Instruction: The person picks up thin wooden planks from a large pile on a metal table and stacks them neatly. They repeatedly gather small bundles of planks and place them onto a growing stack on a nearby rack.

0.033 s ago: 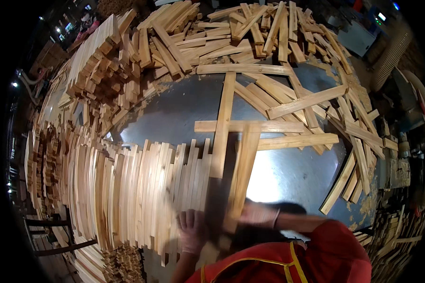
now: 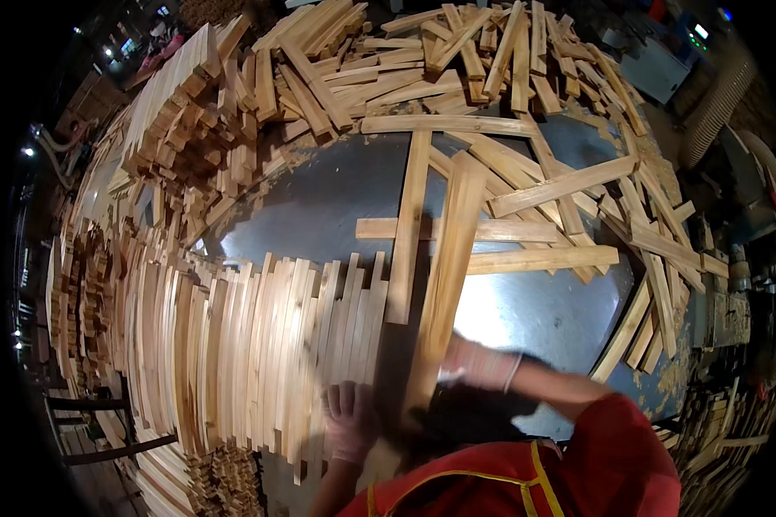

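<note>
A wooden board [image 2: 450,267] is held by my right hand [image 2: 481,364], which is gloved and closed at its lower right edge. The board stretches away from me, tilted slightly right, over other boards on the metal table. My left hand [image 2: 351,422], also gloved, rests at the near right end of a row of upright-edged wooden slats [image 2: 267,345]. Its fingers are bent and together; what lies under them is hidden. Just left of the held board lies a loose board [image 2: 411,224], crossing a crosswise board [image 2: 500,230].
Loose boards [image 2: 564,185] lie crisscrossed on the right of the metal table [image 2: 319,198]. A tall stack of wood pieces [image 2: 181,129] stands far left, with a heap of boards [image 2: 405,82] at the back. A ribbed hose [image 2: 719,108] hangs at far right.
The board in my right hand has moved away from me, its far end now reaching well past the crosswise board. My right hand has shifted slightly up and right; the left stays put.
</note>
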The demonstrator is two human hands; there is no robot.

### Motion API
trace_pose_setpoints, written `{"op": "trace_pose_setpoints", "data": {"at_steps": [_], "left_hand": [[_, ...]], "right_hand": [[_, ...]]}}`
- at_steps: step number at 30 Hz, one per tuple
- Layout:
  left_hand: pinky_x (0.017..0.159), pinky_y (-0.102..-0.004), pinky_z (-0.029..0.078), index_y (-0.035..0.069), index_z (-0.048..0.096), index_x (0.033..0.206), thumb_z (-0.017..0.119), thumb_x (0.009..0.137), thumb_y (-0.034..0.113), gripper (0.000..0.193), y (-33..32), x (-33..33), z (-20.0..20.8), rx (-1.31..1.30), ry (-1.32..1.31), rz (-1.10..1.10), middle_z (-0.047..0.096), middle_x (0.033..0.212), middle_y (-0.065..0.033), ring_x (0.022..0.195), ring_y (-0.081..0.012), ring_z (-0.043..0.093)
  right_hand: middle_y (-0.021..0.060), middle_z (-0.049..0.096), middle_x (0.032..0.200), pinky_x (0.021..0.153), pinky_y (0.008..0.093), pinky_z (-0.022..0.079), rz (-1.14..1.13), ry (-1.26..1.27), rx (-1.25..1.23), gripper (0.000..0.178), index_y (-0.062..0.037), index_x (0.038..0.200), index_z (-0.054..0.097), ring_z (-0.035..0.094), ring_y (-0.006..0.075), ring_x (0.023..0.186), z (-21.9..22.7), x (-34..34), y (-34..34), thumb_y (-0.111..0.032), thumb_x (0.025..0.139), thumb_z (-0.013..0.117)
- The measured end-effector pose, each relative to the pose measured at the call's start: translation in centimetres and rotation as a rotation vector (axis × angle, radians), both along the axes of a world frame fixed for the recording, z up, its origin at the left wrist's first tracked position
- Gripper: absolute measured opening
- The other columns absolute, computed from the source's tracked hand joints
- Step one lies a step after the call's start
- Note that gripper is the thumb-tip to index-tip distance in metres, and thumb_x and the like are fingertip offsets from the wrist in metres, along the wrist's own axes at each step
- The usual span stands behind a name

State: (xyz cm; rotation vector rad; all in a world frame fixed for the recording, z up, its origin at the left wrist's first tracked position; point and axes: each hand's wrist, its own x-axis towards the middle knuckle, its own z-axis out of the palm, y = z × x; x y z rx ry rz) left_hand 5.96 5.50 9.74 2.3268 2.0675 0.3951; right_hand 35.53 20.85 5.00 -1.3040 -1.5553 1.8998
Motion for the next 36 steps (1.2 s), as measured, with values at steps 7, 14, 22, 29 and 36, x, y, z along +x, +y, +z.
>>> {"op": "trace_pose_setpoints", "data": {"at_steps": [7, 14, 22, 29, 36], "left_hand": [[0.086, -0.0495, 0.048, 0.014, 0.060, 0.098, 0.064, 0.075, 0.008, 0.024, 1.1, 0.5, 0.5, 0.021, 0.073, 0.010, 0.053, 0.094, -0.0102, 0.091, -0.0341, 0.055], [0.088, -0.0523, 0.048, 0.014, 0.061, 0.100, 0.064, 0.077, 0.009, 0.023, 0.4, 0.7, 0.0, 0.015, 0.076, 0.022, 0.055, 0.099, -0.0115, 0.095, -0.0361, 0.057], [0.106, -0.0590, 0.045, 0.011, 0.063, 0.117, 0.065, 0.081, 0.013, 0.036, -1.5, -0.3, -0.6, -0.119, 0.012, 0.030, 0.060, 0.120, -0.0162, 0.117, -0.0435, 0.057], [0.121, -0.0620, 0.033, 0.008, 0.056, 0.138, 0.072, 0.085, 0.024, 0.058, -3.4, -0.3, -0.3, -0.088, 0.028, 0.018, 0.053, 0.142, -0.0193, 0.137, -0.0459, 0.047], [0.126, -0.0621, 0.026, 0.004, 0.054, 0.146, 0.069, 0.094, 0.033, 0.061, -5.1, -2.0, -2.2, -0.102, -0.085, -0.047, 0.054, 0.149, -0.0183, 0.144, -0.0449, 0.043]], "right_hand": [[0.0199, 0.074, 0.107, 0.087, 0.0402, 0.054, -0.594, -0.167, 0.752, 0.049, 0.0002, 0.121, 0.068, 0.070, 0.0363, 0.095, 10.8, 3.0, 27.8, -0.036, 0.089, 0.074], [0.0180, 0.072, 0.118, 0.096, 0.0499, 0.055, 0.248, -0.963, 0.831, 0.066, -0.0123, 0.136, 0.065, 0.068, 0.0386, 0.113, 0.8, 2.6, 19.7, -0.043, 0.079, 0.081], [0.0176, 0.074, 0.113, 0.096, 0.0467, 0.057, -0.181, -0.705, 0.462, 0.066, -0.0101, 0.137, 0.067, 0.070, 0.0375, 0.110, 5.0, 8.6, 2.5, -0.042, 0.081, 0.083], [0.0243, 0.066, 0.133, 0.107, 0.0368, 0.050, -0.323, -0.194, 0.050, 0.093, 0.0016, 0.159, 0.041, 0.066, 0.0306, 0.123, 4.7, 3.0, -11.1, -0.057, 0.094, 0.072], [0.0294, 0.067, 0.130, 0.109, 0.0473, 0.048, 0.212, -0.255, 0.189, 0.062, -0.0002, 0.140, 0.058, 0.063, 0.0461, 0.125, -0.8, -10.5, -13.4, -0.050, 0.103, 0.056]]}}
